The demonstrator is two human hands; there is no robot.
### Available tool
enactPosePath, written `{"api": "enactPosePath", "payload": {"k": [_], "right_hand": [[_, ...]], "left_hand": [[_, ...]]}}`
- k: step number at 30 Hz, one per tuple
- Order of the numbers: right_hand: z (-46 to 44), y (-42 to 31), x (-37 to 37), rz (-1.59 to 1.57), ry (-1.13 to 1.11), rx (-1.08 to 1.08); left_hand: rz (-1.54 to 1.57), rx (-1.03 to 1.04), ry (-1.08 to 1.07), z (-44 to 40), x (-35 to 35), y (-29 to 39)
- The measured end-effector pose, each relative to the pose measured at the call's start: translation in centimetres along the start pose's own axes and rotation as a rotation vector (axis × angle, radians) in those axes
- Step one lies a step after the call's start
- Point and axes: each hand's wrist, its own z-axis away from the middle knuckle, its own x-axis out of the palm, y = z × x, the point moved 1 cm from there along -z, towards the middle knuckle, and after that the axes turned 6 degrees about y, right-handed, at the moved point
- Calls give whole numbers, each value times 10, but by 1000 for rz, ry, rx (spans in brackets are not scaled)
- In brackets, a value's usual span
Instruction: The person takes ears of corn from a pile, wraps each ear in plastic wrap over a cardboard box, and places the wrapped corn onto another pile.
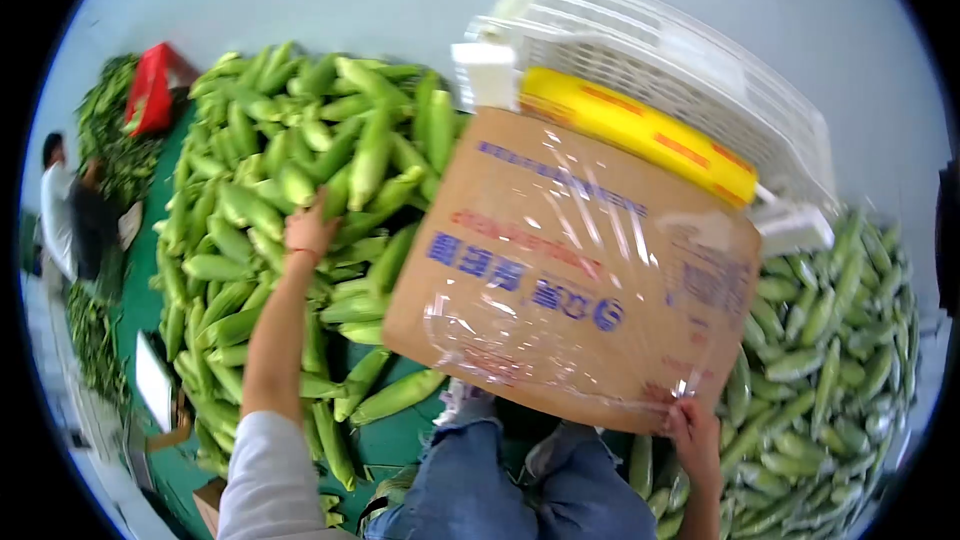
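On the left, a big pile of green-husked corn ears (230, 210) spreads over the floor. My left hand (310, 230) reaches into it, its fingers closed around the near end of an ear of corn (296, 184). A brown cardboard box (560, 270) with blue and red print lies before my knees, clear plastic film (600, 230) stretched across its top. At the box's near right corner, my right hand (692, 432) pinches the edge of that film. A yellow film roll (640, 135) sits along the box's far side, between white end holders (490, 75).
Behind the roll stands a white plastic crate (660, 35). Film-wrapped corn ears (810, 370) are heaped at the right. Far left, a person (70, 205) sits by piled leaves (105, 120) and a red container (158, 90). A white-topped flat object (153, 380) stands left of the corn.
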Motion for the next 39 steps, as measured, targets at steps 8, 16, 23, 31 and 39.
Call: {"api": "enactPosePath", "payload": {"k": [8, 16, 23, 31, 39], "right_hand": [[5, -20, 4, 31, 70, 45], [23, -55, -17, -23, 57, -10], [-74, -85, 26, 152, 298, -493], [-111, -80, 47, 327, 478, -604], [-113, -86, 37, 340, 289, -455]], "left_hand": [[1212, 276, 238, 147, -107, 34], [617, 1328, 359, 233, -160, 231], [761, 1159, 191, 238, -153, 233], [1020, 549, 64, 211, -150, 157], [190, 1193, -84, 186, -168, 298]]}}
